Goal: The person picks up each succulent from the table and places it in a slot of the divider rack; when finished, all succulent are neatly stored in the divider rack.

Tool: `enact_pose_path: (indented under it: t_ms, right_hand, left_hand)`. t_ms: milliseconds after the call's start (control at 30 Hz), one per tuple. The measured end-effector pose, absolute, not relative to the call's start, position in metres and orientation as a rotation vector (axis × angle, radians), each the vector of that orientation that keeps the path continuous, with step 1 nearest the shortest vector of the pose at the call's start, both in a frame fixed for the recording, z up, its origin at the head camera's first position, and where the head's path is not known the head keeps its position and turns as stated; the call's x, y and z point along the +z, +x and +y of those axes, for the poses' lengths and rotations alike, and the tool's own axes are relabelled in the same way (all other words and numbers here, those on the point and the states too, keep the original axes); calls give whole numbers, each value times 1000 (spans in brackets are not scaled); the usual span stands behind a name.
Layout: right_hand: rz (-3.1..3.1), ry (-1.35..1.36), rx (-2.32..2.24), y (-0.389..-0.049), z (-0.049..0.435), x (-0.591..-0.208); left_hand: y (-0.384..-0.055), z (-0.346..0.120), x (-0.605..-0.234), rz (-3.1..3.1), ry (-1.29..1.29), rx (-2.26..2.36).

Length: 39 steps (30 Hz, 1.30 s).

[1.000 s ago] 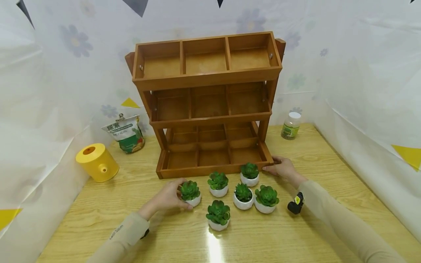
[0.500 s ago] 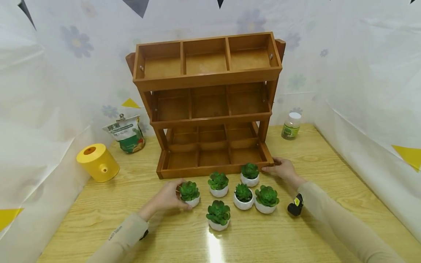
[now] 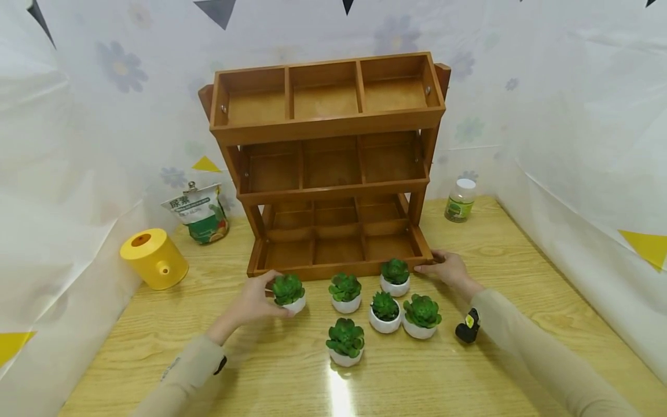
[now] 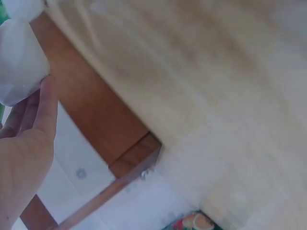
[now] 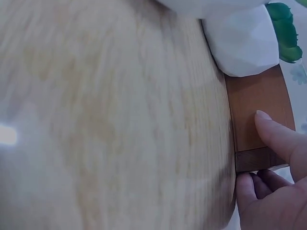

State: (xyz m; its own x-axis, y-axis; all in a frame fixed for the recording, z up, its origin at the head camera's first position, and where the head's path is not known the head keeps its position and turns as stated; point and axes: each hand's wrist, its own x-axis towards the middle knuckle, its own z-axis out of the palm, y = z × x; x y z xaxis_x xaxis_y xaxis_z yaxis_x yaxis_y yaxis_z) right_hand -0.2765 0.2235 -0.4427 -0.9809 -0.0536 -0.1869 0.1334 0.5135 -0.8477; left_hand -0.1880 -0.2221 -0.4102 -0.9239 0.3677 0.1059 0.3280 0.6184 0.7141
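Note:
My left hand (image 3: 253, 301) grips a small potted succulent (image 3: 288, 289) with a white pot, in front of the rack's left part. In the left wrist view the white pot (image 4: 21, 62) sits against the thumb and fingers. At the front right corner of the three-tier wooden rack (image 3: 328, 127), my right hand (image 3: 448, 268) holds the bottom tier. The right wrist view has the thumb (image 5: 276, 134) on the front board and the other fingers curled at its end. Several more potted succulents, including one at the front (image 3: 346, 341), stand between the hands.
A yellow watering can (image 3: 154, 258) stands at the left, with a clipped green-and-white bag (image 3: 203, 212) behind it. A white-capped bottle (image 3: 461, 200) stands right of the rack. White patterned sheeting (image 3: 573, 116) walls the table's back and sides.
My left hand has carried its succulent left and back toward the rack, away from the other pots. The right hand stays at the rack's corner.

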Motion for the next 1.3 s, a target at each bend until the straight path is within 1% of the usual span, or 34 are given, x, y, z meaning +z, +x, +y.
enact_pose_path:
  t_ms: [267,533,833,1300]
  right_hand:
    - [2585,56,-1457,-275,224,-443]
    - [2589,72,-1460,-275,223,-444]
    - [2584,67,-1478,-277,223,-448]
    - [2597,73,-1459,-276,224,-446]
  left_hand:
    - [-199,-233,-394,2902,485,1299]
    - [-212,-233,-396,2979,317,1421]
    - [-224,-221,-403,3007,-1,1558]
    - [-243,-205,-412,3086,-69,1591]
